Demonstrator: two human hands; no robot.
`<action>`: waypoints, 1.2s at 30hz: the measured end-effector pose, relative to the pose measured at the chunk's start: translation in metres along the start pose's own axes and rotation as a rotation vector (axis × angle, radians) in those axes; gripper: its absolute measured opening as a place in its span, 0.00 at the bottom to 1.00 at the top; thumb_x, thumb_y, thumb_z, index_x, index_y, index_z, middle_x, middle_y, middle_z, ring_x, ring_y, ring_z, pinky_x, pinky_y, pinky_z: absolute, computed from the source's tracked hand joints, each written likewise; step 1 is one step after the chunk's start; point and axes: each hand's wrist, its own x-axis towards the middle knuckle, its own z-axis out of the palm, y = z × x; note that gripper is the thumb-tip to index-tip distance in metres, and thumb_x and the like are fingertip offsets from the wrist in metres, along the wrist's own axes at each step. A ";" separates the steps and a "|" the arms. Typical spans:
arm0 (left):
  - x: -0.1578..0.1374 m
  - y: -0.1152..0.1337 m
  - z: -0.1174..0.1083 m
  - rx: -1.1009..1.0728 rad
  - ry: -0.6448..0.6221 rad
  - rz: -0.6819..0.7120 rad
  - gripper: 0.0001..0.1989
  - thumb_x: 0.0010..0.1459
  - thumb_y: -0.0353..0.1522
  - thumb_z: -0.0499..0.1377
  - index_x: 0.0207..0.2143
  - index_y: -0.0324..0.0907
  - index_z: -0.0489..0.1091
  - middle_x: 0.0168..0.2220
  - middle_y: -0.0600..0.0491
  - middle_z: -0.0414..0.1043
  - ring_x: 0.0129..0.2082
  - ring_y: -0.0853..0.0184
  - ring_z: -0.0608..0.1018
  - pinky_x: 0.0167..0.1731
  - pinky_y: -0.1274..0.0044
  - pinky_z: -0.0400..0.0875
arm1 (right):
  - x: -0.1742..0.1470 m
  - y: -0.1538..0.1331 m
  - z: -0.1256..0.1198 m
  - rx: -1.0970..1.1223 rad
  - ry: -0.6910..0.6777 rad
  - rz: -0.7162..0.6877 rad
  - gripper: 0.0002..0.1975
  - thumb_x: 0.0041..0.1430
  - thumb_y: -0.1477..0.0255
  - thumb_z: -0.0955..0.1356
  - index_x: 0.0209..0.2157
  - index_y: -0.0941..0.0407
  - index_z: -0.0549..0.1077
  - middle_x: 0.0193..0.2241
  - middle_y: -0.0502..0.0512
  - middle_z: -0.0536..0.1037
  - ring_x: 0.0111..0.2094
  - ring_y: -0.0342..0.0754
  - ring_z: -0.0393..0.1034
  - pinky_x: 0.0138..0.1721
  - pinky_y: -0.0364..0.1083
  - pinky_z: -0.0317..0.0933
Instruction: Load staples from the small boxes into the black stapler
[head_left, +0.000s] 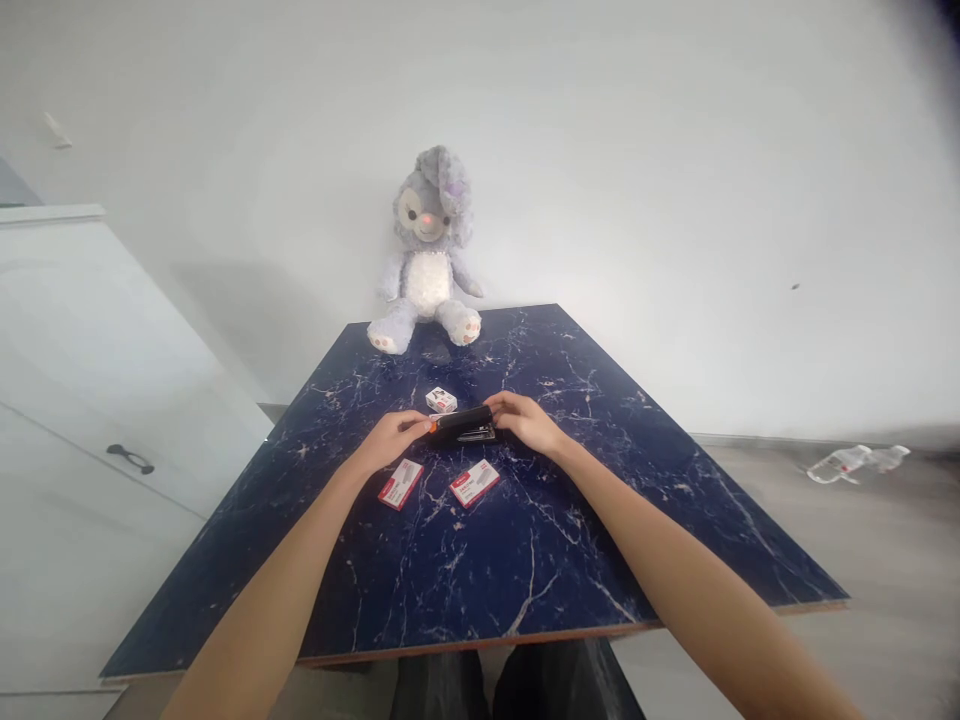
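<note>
A black stapler (459, 425) with an orange part at its left end is between my hands, over the middle of the table. My left hand (391, 440) pinches that left end between thumb and fingers. At the other end, the curved fingers of my right hand (527, 422) grip the stapler, where metal shows under the black top. Just behind it is a small white box (441, 400) with red print. Two flat red-and-white boxes lie nearer to me: a left box (401, 484) and a right box (475, 483).
The dark blue marble-patterned table (510, 580) narrows toward the wall. A grey plush rabbit (429, 255) sits at its far edge. A white cabinet (82, 420) stands on the left. On the floor at the right lies a clear plastic item (855, 462).
</note>
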 end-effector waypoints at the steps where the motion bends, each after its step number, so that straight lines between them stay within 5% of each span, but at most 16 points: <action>1: 0.000 0.000 0.000 -0.001 -0.002 -0.001 0.19 0.61 0.46 0.57 0.41 0.43 0.78 0.41 0.50 0.79 0.41 0.59 0.78 0.43 0.71 0.67 | 0.001 -0.003 -0.006 0.129 0.084 -0.010 0.09 0.49 0.72 0.68 0.36 0.54 0.75 0.34 0.51 0.77 0.36 0.47 0.70 0.41 0.47 0.64; 4: 0.000 -0.001 -0.001 -0.015 -0.004 0.014 0.20 0.61 0.47 0.56 0.40 0.43 0.78 0.42 0.50 0.79 0.41 0.59 0.78 0.42 0.71 0.68 | -0.003 -0.021 -0.035 0.532 0.329 -0.184 0.09 0.54 0.64 0.68 0.25 0.53 0.68 0.26 0.51 0.71 0.33 0.47 0.68 0.41 0.49 0.64; 8: -0.001 0.000 -0.002 -0.027 -0.020 0.032 0.20 0.61 0.47 0.56 0.40 0.43 0.79 0.42 0.50 0.79 0.41 0.59 0.78 0.43 0.72 0.68 | -0.013 -0.038 -0.058 0.680 0.341 -0.324 0.21 0.59 0.55 0.66 0.20 0.53 0.60 0.20 0.50 0.63 0.29 0.47 0.64 0.40 0.49 0.64; 13: -0.002 0.003 -0.003 -0.027 -0.019 0.017 0.20 0.60 0.48 0.57 0.39 0.42 0.79 0.40 0.50 0.79 0.39 0.59 0.78 0.43 0.71 0.69 | -0.010 -0.020 -0.027 0.076 0.008 -0.074 0.08 0.53 0.65 0.71 0.33 0.53 0.74 0.32 0.51 0.75 0.33 0.47 0.68 0.39 0.48 0.63; 16: -0.002 0.003 -0.003 -0.024 -0.011 0.023 0.20 0.59 0.48 0.57 0.39 0.42 0.78 0.40 0.50 0.79 0.39 0.59 0.78 0.42 0.71 0.69 | -0.007 -0.008 -0.007 -0.226 -0.097 -0.012 0.12 0.51 0.71 0.70 0.40 0.53 0.74 0.34 0.50 0.78 0.33 0.47 0.71 0.38 0.47 0.63; 23: 0.000 -0.006 0.000 -0.019 0.002 0.030 0.19 0.61 0.47 0.56 0.39 0.44 0.79 0.40 0.50 0.79 0.40 0.58 0.78 0.42 0.70 0.69 | -0.011 -0.012 -0.016 -0.540 -0.115 -0.076 0.06 0.52 0.69 0.69 0.33 0.54 0.75 0.30 0.50 0.79 0.31 0.47 0.72 0.35 0.45 0.63; 29: -0.001 -0.007 0.008 0.135 0.232 0.101 0.17 0.65 0.40 0.53 0.48 0.44 0.76 0.47 0.47 0.75 0.44 0.60 0.76 0.46 0.69 0.68 | -0.014 -0.018 -0.040 -0.690 -0.098 -0.039 0.04 0.51 0.73 0.66 0.27 0.54 0.75 0.28 0.50 0.79 0.30 0.47 0.71 0.34 0.44 0.60; 36: 0.000 -0.004 0.012 0.288 0.101 0.226 0.17 0.64 0.30 0.51 0.49 0.47 0.77 0.52 0.50 0.76 0.50 0.58 0.74 0.54 0.63 0.62 | -0.015 -0.024 -0.027 -0.760 -0.021 -0.185 0.04 0.50 0.75 0.65 0.27 0.55 0.71 0.28 0.51 0.77 0.31 0.47 0.69 0.34 0.44 0.57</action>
